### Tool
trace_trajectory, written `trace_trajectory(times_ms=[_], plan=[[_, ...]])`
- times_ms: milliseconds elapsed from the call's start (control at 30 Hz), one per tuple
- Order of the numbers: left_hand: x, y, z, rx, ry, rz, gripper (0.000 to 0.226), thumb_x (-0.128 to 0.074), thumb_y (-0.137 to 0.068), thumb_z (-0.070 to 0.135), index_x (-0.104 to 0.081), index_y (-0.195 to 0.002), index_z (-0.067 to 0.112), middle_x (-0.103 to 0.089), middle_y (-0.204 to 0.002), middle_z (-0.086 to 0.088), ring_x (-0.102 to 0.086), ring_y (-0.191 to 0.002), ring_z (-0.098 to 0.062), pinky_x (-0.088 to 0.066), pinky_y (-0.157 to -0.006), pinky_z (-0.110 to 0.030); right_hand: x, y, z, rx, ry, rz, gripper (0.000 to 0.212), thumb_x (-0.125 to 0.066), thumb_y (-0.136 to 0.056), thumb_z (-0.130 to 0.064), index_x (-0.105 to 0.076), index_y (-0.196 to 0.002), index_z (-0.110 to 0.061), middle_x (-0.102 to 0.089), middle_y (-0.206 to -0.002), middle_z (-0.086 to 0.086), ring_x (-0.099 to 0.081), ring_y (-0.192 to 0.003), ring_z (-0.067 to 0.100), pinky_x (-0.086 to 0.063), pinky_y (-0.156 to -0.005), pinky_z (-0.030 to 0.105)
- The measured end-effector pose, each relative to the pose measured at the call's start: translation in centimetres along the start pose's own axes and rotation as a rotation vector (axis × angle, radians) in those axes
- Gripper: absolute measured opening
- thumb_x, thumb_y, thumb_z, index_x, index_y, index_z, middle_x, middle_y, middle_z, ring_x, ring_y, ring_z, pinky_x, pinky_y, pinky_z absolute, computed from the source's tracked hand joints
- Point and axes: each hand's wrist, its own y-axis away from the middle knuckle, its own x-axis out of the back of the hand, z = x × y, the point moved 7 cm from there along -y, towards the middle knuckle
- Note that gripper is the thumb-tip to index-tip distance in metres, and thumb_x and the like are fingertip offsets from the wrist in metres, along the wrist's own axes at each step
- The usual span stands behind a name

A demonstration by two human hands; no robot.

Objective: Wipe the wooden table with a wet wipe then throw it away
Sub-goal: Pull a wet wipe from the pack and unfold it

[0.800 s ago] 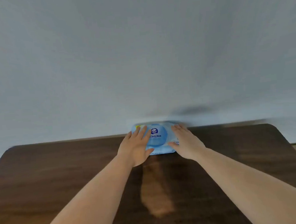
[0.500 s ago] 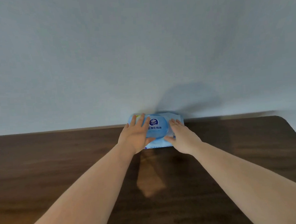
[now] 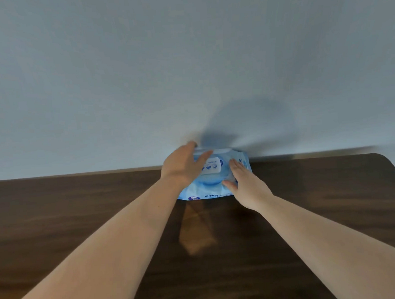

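Observation:
A light-blue wet wipes pack point(image 3: 208, 190) lies at the far edge of the dark wooden table point(image 3: 80, 214), against the wall. My left hand point(image 3: 181, 166) reaches over the pack's top left, fingers on the white lid flap point(image 3: 215, 151), which stands raised at the back. Under the flap a white inner label point(image 3: 212, 168) shows. My right hand point(image 3: 245, 185) rests flat on the pack's right side and holds it down. No loose wipe is in sight.
A plain grey-blue wall point(image 3: 187, 69) rises right behind the table. The table's rounded far right corner point(image 3: 387, 161) is in view. A pale reflection point(image 3: 197, 230) lies on the wood between my forearms.
My left hand has moved up to the pack's back edge and the lid flap has swung up, uncovering the white label. My right hand stays on the right side.

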Motion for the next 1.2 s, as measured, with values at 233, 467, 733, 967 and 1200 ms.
trace_trajectory(times_ms=[233, 467, 733, 967, 1200], plan=[[-0.7, 0.6, 0.0, 0.135, -0.069, 0.061, 0.034, -0.047, -0.092, 0.043, -0.042, -0.069, 0.018, -0.046, -0.069, 0.005, -0.054, -0.081, -0.025, -0.037, -0.065, -0.032, -0.1, 0.1, 0.0, 0.016, 0.019, -0.019, 0.068, -0.037, -0.098, -0.043, -0.003, -0.151, -0.017, -0.007, -0.16, -0.001, -0.009, -0.146, 0.014, -0.022, -0.114, 0.035], [-3.1, 1.3, 2.5, -0.089, -0.224, 0.108, 0.041, -0.063, -0.079, 0.044, -0.056, -0.107, 0.014, -0.056, -0.11, -0.002, -0.049, -0.104, -0.022, -0.04, -0.082, -0.031, -0.1, 0.2, -0.1, 0.034, 0.015, -0.016, 0.068, -0.037, -0.098, -0.043, -0.003, -0.151, -0.016, -0.008, -0.16, 0.001, -0.01, -0.146, 0.015, -0.022, -0.114, 0.036], [-0.1, 1.7, -0.4, 0.115, 0.272, 0.157, 0.018, -0.056, -0.087, 0.019, -0.049, -0.07, 0.021, -0.057, -0.081, 0.006, -0.054, -0.081, -0.018, -0.037, -0.073, -0.023, 1.7, 0.9, -1.5, 0.088, 0.124, 0.169, 0.043, -0.043, -0.096, -0.028, -0.044, -0.136, -0.013, -0.047, -0.138, 0.006, -0.046, -0.124, 0.024, -0.04, -0.1, 0.036], [1.9, 2.8, -4.2, 0.172, 0.367, 0.194, 0.017, -0.061, -0.085, 0.018, -0.056, -0.073, 0.009, -0.063, -0.078, -0.006, -0.058, -0.076, -0.021, -0.044, -0.068, -0.029, 1.8, -1.1, -4.8, 0.108, 0.046, 0.24, 0.031, -0.045, -0.097, -0.03, -0.059, -0.12, -0.016, -0.063, -0.108, 0.006, -0.053, -0.106, 0.027, -0.043, -0.084, 0.037], [1.4, 3.2, -5.5, 0.231, 0.313, 0.179, 0.02, -0.059, -0.086, 0.022, -0.05, -0.071, 0.012, -0.048, -0.065, 0.001, -0.043, -0.061, -0.015, -0.034, -0.056, -0.022, 0.8, -3.2, -5.0, -0.019, -0.015, 0.213, 0.018, -0.053, -0.094, -0.025, -0.058, -0.103, -0.01, -0.063, -0.104, 0.009, -0.053, -0.095, 0.027, -0.038, -0.071, 0.031]])
